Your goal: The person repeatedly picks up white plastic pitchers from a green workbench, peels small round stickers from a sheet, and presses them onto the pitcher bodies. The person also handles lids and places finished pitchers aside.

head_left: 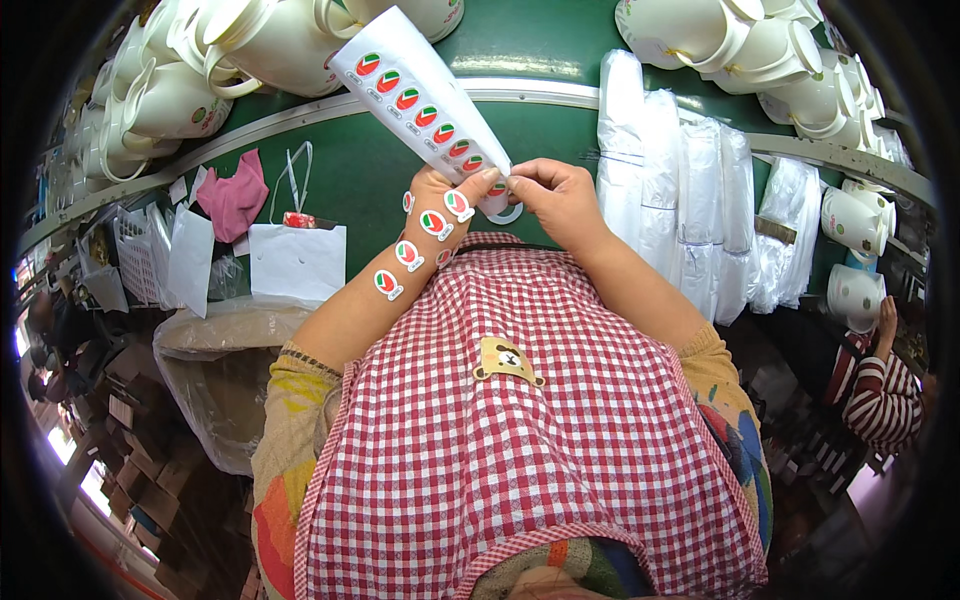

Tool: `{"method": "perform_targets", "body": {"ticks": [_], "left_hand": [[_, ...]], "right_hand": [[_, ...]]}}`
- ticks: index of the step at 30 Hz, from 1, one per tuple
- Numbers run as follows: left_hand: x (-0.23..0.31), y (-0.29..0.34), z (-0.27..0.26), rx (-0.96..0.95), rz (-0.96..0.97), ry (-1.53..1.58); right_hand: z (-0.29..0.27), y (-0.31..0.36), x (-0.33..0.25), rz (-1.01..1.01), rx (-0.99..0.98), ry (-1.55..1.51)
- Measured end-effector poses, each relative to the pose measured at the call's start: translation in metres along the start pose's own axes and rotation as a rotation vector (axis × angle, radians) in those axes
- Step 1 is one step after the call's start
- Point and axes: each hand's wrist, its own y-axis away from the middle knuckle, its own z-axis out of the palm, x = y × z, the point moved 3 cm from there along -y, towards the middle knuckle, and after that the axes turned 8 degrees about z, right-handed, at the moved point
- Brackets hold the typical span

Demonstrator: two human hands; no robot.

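My left hand grips the lower end of a white sticker sheet, its thumb pressed on top. Along the sheet's edge runs a row of oval red and green stickers. Several loose stickers of the same kind are stuck on the back of this hand, its wrist and forearm. My right hand pinches the sheet's lower right corner between thumb and forefinger, beside a sticker by my left thumb. Just under the sheet, a curved white piece shows partly; its kind is hidden.
White lidded mugs crowd the back left, more mugs the back right. Wrapped white bundles lie right of my hands on the green table. At left are a pink cloth and a lined bin. A striped-sleeved person works at right.
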Motion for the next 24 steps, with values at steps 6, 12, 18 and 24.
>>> {"method": "perform_targets", "body": {"ticks": [6, 12, 18, 24], "left_hand": [[-0.001, -0.002, -0.001, 0.005, -0.007, -0.014], [-0.003, -0.002, -0.002, 0.016, -0.004, -0.015], [-0.008, -0.003, -0.006, 0.034, -0.002, 0.022], [-0.001, 0.001, -0.032, 0.117, -0.046, 0.135]], "right_hand": [[-0.002, -0.002, 0.003, 0.062, -0.018, -0.077], [0.000, -0.002, 0.003, -0.008, 0.033, -0.024], [-0.004, -0.008, 0.010, -0.044, 0.084, -0.024], [-0.022, -0.006, -0.007, -0.023, 0.133, -0.071]]}}
